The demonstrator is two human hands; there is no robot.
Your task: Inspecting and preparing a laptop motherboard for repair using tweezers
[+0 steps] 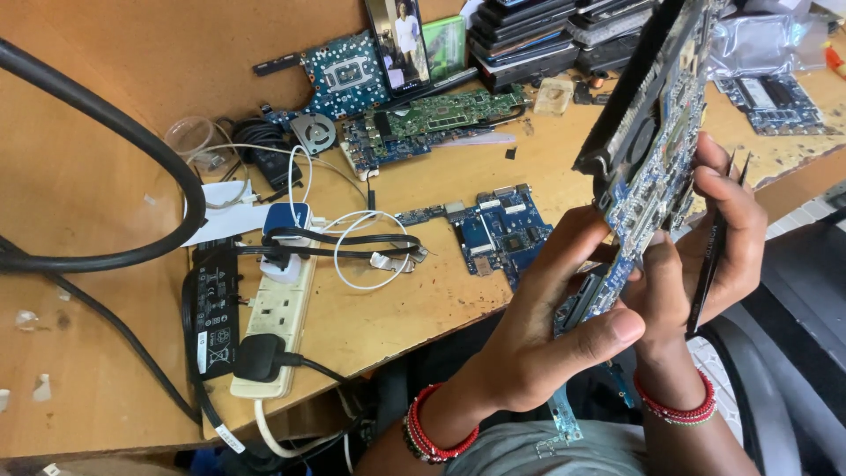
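Observation:
I hold a blue laptop motherboard [656, 141] upright and tilted in front of me, above my lap. My left hand [546, 326] grips its lower edge, thumb across the near side. My right hand [705, 247] steadies the board's right side and also holds black tweezers [716, 238], their tips pointing up past my fingers. A black fan sits on the board's upper part. Both wrists wear red bead bracelets.
On the wooden desk [414, 308] lie a small blue circuit board [498, 231], a long green and blue board [432, 123], another blue board [345, 75], a phone [398, 40], stacked laptops [529, 35], a white power strip [278, 322] with plugs, a black adapter [216, 304] and thick black cables [132, 150].

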